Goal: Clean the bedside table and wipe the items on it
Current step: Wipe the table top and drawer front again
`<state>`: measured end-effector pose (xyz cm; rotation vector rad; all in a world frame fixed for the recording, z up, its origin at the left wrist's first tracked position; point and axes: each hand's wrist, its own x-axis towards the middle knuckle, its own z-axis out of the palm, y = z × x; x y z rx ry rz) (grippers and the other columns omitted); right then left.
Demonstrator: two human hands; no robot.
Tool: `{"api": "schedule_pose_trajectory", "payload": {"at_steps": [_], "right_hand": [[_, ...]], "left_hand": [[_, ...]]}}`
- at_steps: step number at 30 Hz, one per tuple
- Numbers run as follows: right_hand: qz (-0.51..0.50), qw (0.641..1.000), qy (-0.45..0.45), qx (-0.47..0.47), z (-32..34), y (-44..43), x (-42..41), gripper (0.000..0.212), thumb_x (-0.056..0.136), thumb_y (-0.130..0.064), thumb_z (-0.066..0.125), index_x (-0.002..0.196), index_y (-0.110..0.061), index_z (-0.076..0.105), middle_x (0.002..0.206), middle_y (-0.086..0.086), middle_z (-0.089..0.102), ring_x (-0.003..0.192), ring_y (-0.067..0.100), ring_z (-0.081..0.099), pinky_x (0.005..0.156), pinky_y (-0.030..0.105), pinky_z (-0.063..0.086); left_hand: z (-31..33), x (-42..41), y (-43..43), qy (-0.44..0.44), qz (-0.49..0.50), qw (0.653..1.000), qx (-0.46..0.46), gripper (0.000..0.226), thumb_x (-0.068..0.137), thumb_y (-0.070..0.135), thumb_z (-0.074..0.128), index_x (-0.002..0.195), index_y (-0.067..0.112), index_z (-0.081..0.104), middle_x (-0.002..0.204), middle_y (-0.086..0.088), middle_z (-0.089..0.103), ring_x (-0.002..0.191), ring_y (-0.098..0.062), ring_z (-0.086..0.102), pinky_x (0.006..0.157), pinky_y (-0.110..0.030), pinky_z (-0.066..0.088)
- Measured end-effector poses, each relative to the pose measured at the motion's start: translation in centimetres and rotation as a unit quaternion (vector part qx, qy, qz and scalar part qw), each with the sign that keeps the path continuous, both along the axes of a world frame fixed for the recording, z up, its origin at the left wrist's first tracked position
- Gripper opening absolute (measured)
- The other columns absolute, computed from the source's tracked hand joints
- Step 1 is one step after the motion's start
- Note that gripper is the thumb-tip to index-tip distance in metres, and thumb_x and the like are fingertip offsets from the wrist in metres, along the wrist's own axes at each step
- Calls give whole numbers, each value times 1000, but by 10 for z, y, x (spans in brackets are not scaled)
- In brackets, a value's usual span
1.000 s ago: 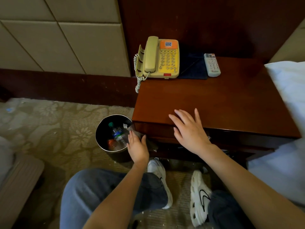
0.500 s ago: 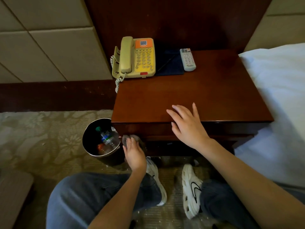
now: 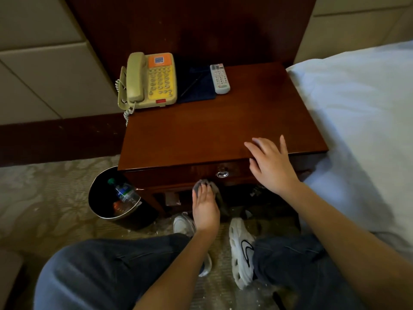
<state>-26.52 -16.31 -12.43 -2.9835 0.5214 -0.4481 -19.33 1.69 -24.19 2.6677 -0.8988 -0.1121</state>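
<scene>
Quick look at the feed from my end. The bedside table (image 3: 212, 130) sits dead centre, with the bed (image 3: 357, 113) tight against its right side and padded wall panels behind on the left.

The left hand (image 3: 205, 206) is down at the front face of the table, below the top and just left of the metal drawer pull (image 3: 222, 174). Its fingers lie fairly straight and close together on a grey cloth (image 3: 203, 184), pressing it flat against the wood. A bit of the cloth pokes out past the fingertips and a darker strip hangs down on the hand's right side. I can't tell what the thumb is doing under there.

The right hand (image 3: 272, 166) rests on the front right part of the table top, fingers spread and flat on the surface, holding nothing, with the thumb dropping over the front edge.

At the back left of the top there's a yellow telephone (image 3: 154, 81) with its handset on the cradle and the coiled cord dangling off the left side. Just beside it lies a dark blue folder (image 3: 196, 88), and a white remote (image 3: 220, 78) rests along that folder's right edge.

On the carpet (image 3: 44, 198), a round waste bin (image 3: 105, 217) is tucked against the table's left front corner, with a plastic bottle (image 3: 125, 193) inside.
</scene>
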Motion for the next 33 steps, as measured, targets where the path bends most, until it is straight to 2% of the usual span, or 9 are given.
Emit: {"api": "schedule_pose_trajectory", "payload": {"at_steps": [3, 8, 14, 18, 20, 23, 25, 27, 33], "right_hand": [[-15, 1000, 11, 2, -2, -8, -7, 43, 93, -18, 54, 135, -12, 51, 136, 12, 51, 132, 29, 43, 112, 60, 7], [-31, 999, 10, 10, -6, -19, -19, 42, 92, -18, 55, 134, -12, 52, 134, 12, 52, 130, 29, 45, 111, 62, 9], [-37, 999, 7, -14, -5, -47, -34, 41, 90, -15, 57, 131, -11, 55, 129, 12, 55, 127, 30, 48, 110, 63, 11], [-82, 997, 14, -1, -5, -68, -46, 40, 93, -17, 53, 133, -10, 53, 131, 13, 55, 129, 31, 45, 112, 63, 9], [-91, 996, 16, -2, -6, -75, -52, 40, 93, -17, 53, 132, -10, 54, 130, 13, 55, 128, 31, 46, 112, 63, 9], [-94, 995, 16, -10, -9, -84, -61, 39, 92, -15, 55, 130, -10, 55, 128, 13, 57, 127, 31, 48, 111, 63, 11], [-98, 995, 11, -12, -9, -89, -67, 39, 91, -14, 56, 130, -9, 56, 129, 13, 57, 127, 31, 48, 111, 63, 10], [-109, 994, 15, -4, -7, -95, -74, 39, 93, -15, 54, 132, -10, 54, 133, 13, 54, 130, 31, 45, 112, 62, 7], [-133, 990, 47, 6, -4, -108, -88, 43, 98, -21, 45, 140, -16, 44, 142, 7, 46, 137, 25, 36, 115, 57, -1]], "left_hand": [[4, -8, -13, 5, -17, 1000, -4, 50, 99, 8, 32, 148, 3, 26, 156, -11, 24, 147, -19, 13, 112, -28, -16], [8, -27, -42, -3, -82, 997, 0, 44, 84, 2, 57, 127, -4, 56, 132, -18, 56, 131, -27, 47, 113, -40, 13], [13, -46, -77, -15, -136, 990, 29, 46, 88, 7, 52, 132, -5, 50, 139, -19, 50, 135, -28, 42, 113, -34, 9], [9, -56, -103, -23, -182, 982, 48, 47, 62, 15, 72, 108, 2, 71, 110, -11, 71, 108, -21, 65, 100, -31, 43], [11, -61, -114, -18, -205, 978, 45, 45, 58, 18, 73, 101, 7, 74, 102, -5, 74, 100, -16, 69, 93, -29, 49], [16, -68, -128, 0, -215, 976, 45, 46, 70, 14, 64, 115, 4, 67, 116, -10, 69, 112, -20, 63, 102, -29, 42], [18, -69, -137, -4, -251, 965, 77, 53, 88, 13, 52, 138, 0, 44, 143, -15, 47, 135, -24, 41, 116, -30, 20], [21, -67, -149, -25, -295, 948, 116, 55, 97, 17, 39, 148, 1, 24, 155, -14, 26, 144, -24, 23, 118, -29, 6], [33, -68, -177, -91, -395, 900, 158, 54, 99, 19, 38, 148, 3, 23, 155, -14, 27, 143, -24, 25, 117, -32, 11]]}}
